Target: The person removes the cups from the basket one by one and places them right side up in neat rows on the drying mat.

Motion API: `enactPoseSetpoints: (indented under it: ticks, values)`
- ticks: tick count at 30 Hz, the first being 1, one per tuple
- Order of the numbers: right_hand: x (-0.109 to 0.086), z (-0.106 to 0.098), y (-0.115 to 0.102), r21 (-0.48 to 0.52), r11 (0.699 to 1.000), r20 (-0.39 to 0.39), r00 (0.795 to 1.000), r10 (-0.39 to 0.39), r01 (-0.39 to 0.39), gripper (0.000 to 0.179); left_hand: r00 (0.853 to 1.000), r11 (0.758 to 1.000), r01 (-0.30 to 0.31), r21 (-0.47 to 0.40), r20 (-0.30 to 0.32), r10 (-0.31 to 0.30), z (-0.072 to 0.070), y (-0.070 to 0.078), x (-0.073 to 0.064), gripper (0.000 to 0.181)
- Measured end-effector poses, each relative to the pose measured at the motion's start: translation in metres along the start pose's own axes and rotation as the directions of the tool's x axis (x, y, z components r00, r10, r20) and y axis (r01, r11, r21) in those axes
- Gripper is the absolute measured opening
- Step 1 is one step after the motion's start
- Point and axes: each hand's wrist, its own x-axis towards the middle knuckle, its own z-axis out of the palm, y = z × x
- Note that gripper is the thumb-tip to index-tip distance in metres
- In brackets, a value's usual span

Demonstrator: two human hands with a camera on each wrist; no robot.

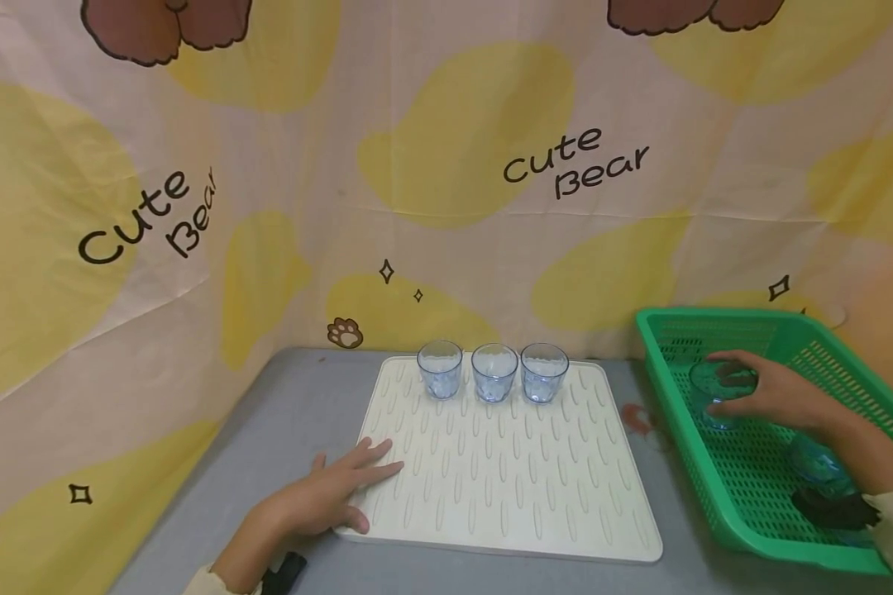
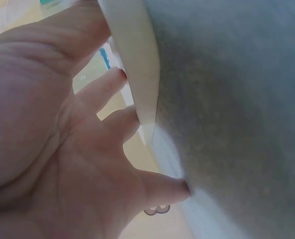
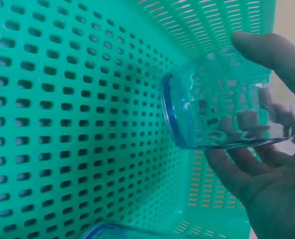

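In the head view my right hand point(image 1: 777, 392) reaches into the green basket point(image 1: 729, 521) and grips a clear bluish drinking glass point(image 1: 714, 388) round its side. The right wrist view shows the thumb on one side of this glass point(image 3: 222, 104) and the fingers curled behind it. My left hand point(image 1: 331, 492) rests with spread fingers on the left edge of a white ribbed mat point(image 1: 506, 496). From the left wrist, the fingertips lie along the mat's pale edge point(image 2: 137, 59). Three similar glasses, the left one point(image 1: 441, 372), middle one point(image 1: 494, 376) and right one point(image 1: 544, 376), stand along the mat's far edge.
Another glass point(image 1: 818, 463) lies in the basket under the right forearm, partly hidden. The basket stands right of the mat on a grey table point(image 1: 283, 413). A printed cloth point(image 1: 446, 165) with yellow patches hangs behind and at the left.
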Motion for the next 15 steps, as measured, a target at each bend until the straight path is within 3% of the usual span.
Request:
enactPoseSetpoints:
  ticks: [8,15]
  values:
    - [0.0013,-0.0011,-0.0007,0.029,0.999,-0.028,0.999,-0.045,0.046,0.086,1.0,1.0,0.007,0.003,0.004,-0.007,0.0012,-0.0014,0.0003,0.085]
    - [0.0031,-0.0012,-0.0018,-0.056,0.998,-0.068,0.997,-0.044,0.041,0.088,1.0,1.0,0.015,-0.002,0.005,-0.015,0.0015,-0.0008,0.0005,0.085]
